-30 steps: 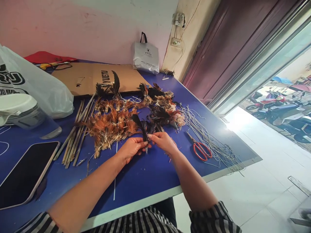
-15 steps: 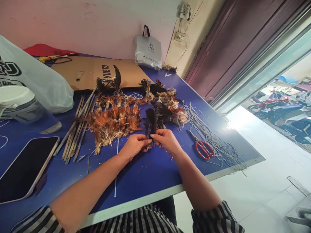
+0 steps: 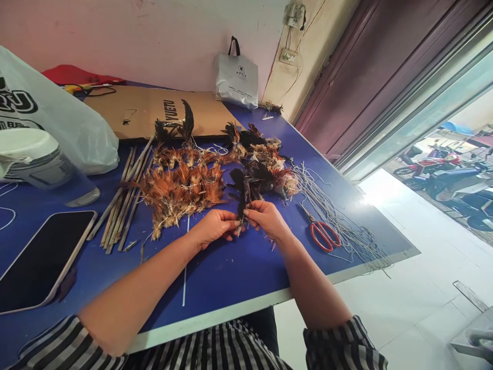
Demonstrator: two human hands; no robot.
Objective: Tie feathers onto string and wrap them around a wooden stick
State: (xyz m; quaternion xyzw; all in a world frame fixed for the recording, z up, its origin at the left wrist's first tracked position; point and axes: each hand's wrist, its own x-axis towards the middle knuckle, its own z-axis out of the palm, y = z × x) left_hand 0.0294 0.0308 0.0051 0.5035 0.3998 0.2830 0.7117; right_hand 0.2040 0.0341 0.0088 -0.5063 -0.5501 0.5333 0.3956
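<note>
Between my hands are black feathers [image 3: 239,192], pointing up and away from me with their quill ends low. My left hand [image 3: 220,226] pinches them near the base from the left. From the right, my right hand [image 3: 265,219] closes thumb and finger on the feathers too, close to the left fingertips. Beyond the left hand lies a spread of reddish-brown feather bunches [image 3: 185,192]. Dark and brown feather bunches [image 3: 269,167] are heaped just past the right hand. Red-handled scissors [image 3: 324,236] rest to the right, beside a tangle of thin string [image 3: 342,226].
Thin sticks [image 3: 125,205] lie left of the feathers, near a phone [image 3: 46,259] and a clear plastic jar [image 3: 42,164]. A white plastic bag [image 3: 80,123], flattened cardboard [image 3: 131,113] and a silver bag [image 3: 236,82] stand or lie at the back of the blue table [image 3: 227,288].
The black feathers between my fingers have turned; they look narrower and a little apart at the top. My hands stay in nearly the same place, and the view has shifted slightly.
</note>
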